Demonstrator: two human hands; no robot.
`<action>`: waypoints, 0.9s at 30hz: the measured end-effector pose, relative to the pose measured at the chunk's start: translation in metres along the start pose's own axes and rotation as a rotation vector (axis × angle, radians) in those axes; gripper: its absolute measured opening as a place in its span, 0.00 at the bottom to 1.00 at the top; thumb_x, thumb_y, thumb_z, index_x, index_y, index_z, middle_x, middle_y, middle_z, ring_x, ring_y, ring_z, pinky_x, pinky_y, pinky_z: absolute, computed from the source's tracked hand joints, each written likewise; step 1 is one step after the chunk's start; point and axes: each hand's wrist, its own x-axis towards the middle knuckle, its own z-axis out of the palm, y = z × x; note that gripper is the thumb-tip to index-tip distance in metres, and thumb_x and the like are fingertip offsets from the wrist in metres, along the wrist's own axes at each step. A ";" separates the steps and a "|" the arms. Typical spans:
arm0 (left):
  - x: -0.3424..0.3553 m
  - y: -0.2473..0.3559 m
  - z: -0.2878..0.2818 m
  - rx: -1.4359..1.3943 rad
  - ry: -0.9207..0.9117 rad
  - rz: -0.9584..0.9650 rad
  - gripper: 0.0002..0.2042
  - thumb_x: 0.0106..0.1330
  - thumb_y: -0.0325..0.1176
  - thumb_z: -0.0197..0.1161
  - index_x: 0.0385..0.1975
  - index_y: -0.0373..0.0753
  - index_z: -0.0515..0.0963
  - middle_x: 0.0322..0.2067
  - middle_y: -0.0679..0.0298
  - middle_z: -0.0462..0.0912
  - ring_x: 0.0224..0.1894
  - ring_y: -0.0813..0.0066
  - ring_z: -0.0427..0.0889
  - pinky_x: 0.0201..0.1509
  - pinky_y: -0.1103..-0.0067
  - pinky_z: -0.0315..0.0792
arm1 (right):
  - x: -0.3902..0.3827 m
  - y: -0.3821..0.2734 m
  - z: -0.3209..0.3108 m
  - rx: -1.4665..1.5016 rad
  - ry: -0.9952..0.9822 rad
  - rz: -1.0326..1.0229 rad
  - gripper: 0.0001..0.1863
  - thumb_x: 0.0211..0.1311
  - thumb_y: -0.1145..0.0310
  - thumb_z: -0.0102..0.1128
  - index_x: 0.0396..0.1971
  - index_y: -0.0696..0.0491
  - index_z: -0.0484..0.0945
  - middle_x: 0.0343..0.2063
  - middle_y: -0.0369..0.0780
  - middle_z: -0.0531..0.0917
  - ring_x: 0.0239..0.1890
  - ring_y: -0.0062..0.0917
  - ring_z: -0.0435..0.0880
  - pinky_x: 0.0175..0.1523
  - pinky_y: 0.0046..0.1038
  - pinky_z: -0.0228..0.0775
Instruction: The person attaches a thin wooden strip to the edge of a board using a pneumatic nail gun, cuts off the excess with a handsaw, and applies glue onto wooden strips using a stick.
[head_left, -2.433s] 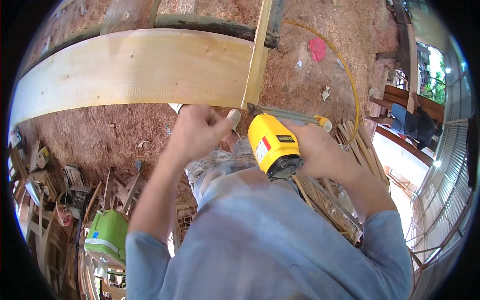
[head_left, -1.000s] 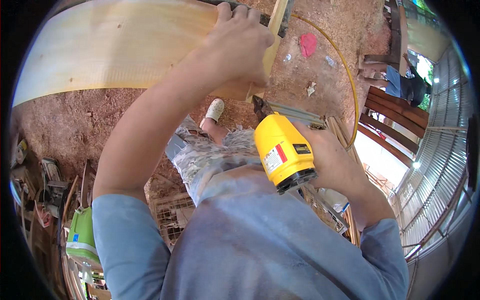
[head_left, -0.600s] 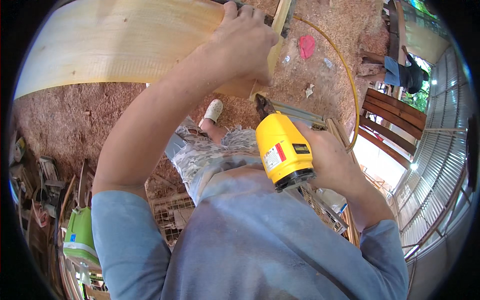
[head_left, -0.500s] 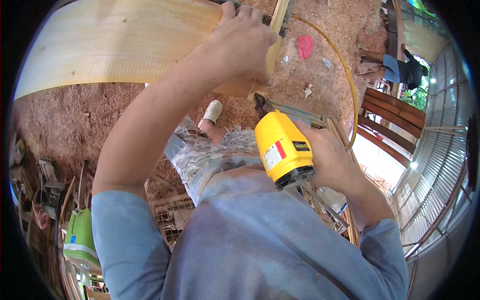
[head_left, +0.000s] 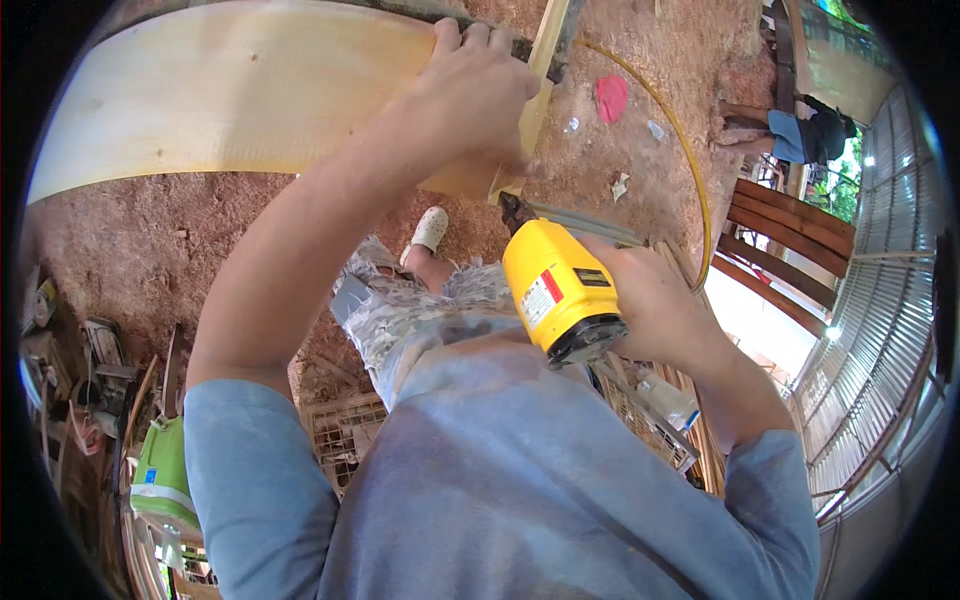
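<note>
L hand [head_left: 480,95] is gripping long pale-wood board [head_left: 250,90], prob. stiff, hold edges; R hand [head_left: 655,300] holding boxy yellow-black tool [head_left: 556,285] nr board's end.

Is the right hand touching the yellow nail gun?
Touching. In the head view, the right hand meets the side of the yellow nail gun and holds it up.

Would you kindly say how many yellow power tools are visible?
1: the yellow power tool in the right hand, its nose by the wooden strip; others may be hidden.

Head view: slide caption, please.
Left hand gripping a wide board, right hand holding a yellow tool near its corner.
</note>
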 end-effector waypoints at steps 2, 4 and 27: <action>0.002 0.002 -0.001 0.025 0.000 0.001 0.35 0.37 0.60 0.76 0.44 0.44 0.84 0.51 0.51 0.75 0.61 0.54 0.68 0.64 0.55 0.55 | -0.001 0.008 0.003 0.003 0.003 -0.016 0.31 0.46 0.65 0.75 0.52 0.55 0.73 0.38 0.49 0.85 0.45 0.46 0.83 0.50 0.44 0.74; 0.002 0.003 0.000 0.060 -0.006 -0.003 0.34 0.37 0.59 0.76 0.45 0.44 0.84 0.50 0.51 0.76 0.60 0.53 0.69 0.64 0.56 0.55 | -0.001 0.015 0.007 0.011 0.007 -0.042 0.32 0.44 0.67 0.75 0.52 0.55 0.73 0.39 0.50 0.85 0.46 0.46 0.83 0.51 0.43 0.74; -0.068 0.039 0.013 -0.091 0.302 -0.482 0.29 0.43 0.54 0.76 0.33 0.32 0.83 0.73 0.45 0.50 0.76 0.44 0.44 0.73 0.40 0.37 | -0.026 0.095 -0.040 0.467 0.398 -0.144 0.29 0.53 0.70 0.76 0.56 0.57 0.75 0.49 0.39 0.84 0.52 0.23 0.82 0.60 0.28 0.71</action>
